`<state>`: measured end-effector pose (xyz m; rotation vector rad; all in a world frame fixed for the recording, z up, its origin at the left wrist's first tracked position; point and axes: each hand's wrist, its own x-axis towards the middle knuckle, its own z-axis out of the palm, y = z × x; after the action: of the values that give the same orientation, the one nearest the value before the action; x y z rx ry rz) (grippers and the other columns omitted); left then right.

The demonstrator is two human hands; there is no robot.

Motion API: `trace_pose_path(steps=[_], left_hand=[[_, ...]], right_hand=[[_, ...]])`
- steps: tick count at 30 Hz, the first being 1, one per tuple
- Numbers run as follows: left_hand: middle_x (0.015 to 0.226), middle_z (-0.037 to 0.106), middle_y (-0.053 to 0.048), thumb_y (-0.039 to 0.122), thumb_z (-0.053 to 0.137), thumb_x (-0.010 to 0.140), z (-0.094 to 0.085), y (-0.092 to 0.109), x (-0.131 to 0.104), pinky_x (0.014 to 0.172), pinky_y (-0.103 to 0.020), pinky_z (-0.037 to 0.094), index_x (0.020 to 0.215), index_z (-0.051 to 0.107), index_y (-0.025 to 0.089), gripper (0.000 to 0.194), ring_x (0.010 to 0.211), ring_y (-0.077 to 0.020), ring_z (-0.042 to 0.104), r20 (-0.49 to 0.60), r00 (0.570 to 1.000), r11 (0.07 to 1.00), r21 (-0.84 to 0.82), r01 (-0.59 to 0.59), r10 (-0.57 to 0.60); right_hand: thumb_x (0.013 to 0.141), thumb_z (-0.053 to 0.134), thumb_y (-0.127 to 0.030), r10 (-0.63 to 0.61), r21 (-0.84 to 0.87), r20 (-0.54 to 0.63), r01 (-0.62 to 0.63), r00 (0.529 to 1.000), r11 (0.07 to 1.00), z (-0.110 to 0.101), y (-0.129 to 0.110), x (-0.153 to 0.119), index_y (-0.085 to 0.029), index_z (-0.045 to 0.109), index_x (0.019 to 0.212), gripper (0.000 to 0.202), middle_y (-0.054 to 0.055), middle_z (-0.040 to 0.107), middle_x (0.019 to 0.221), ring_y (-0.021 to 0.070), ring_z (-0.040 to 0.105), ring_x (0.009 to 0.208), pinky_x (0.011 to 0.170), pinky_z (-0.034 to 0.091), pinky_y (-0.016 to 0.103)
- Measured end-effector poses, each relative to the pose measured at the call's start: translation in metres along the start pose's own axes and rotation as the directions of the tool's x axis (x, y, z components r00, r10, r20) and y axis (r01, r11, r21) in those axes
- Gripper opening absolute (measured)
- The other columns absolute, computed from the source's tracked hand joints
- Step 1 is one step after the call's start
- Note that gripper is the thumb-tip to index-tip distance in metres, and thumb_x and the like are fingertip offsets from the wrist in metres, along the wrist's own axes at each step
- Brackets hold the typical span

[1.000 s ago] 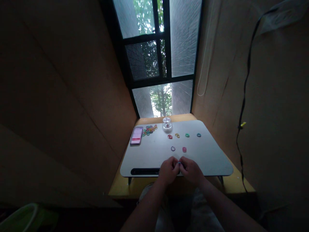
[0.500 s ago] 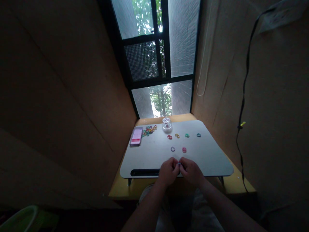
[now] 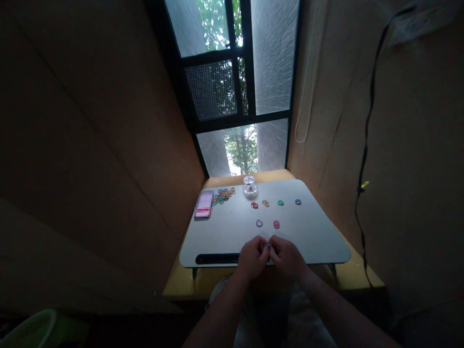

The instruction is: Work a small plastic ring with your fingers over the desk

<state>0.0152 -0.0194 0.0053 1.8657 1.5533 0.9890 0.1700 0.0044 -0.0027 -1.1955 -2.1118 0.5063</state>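
My left hand [image 3: 253,256] and my right hand [image 3: 288,255] meet over the front edge of the white lap table [image 3: 232,234]. Between their pinched fingertips is a small bluish-grey hair tie [image 3: 268,245], mostly hidden by the fingers. Just beyond them lie a purple-grey hair tie [image 3: 259,223] and pink hair ties [image 3: 276,224]. Farther back runs a row of red hair ties [image 3: 254,205], yellow ones [image 3: 266,203], green ones [image 3: 280,203] and dark blue ones [image 3: 297,202].
A mixed heap of coloured hair ties [image 3: 224,195] lies at the back left, beside a phone [image 3: 204,204]. A clear jar [image 3: 250,190] stands at the back. The table has a black slot [image 3: 217,258] along its front. A black cable [image 3: 366,130] hangs on the right wall.
Both hands stay together at the front edge, fingertips still pinching the hair tie. The view has shifted very slightly; the things on the table have not moved.
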Motion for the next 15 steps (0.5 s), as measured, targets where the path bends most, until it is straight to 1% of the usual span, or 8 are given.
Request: trace_pose_path(steps=[9,15], left_hand=[[0.069,0.059,0.003,0.026,0.053,0.085,-0.0014,0.0029,-0.0002,0.060,-0.024,0.034,0.077,0.055,0.019,0.011,0.063,-0.0116,0.050,-0.003,1.000,1.000,-0.002,-0.004,0.004],[0.069,0.059,0.002,0.026,0.052,0.085,-0.0010,0.0025,-0.0004,0.060,-0.024,0.034,0.077,0.056,0.019,0.011,0.063,-0.0121,0.050,0.001,1.000,1.000,0.003,-0.001,0.001]], right_hand=[[0.082,0.046,-0.019,-0.001,0.024,0.008,0.001,1.000,1.000,-0.0006,-0.0003,0.0003,-0.021,0.050,0.073,0.010,-0.001,0.055,0.067,0.0137,0.048,0.061,0.059,0.031,0.025],[0.081,0.047,-0.019,0.001,0.012,-0.004,-0.001,1.000,1.000,-0.0018,-0.0017,0.0003,-0.021,0.049,0.073,0.009,-0.001,0.055,0.066,0.0138,0.048,0.060,0.058,0.030,0.025]])
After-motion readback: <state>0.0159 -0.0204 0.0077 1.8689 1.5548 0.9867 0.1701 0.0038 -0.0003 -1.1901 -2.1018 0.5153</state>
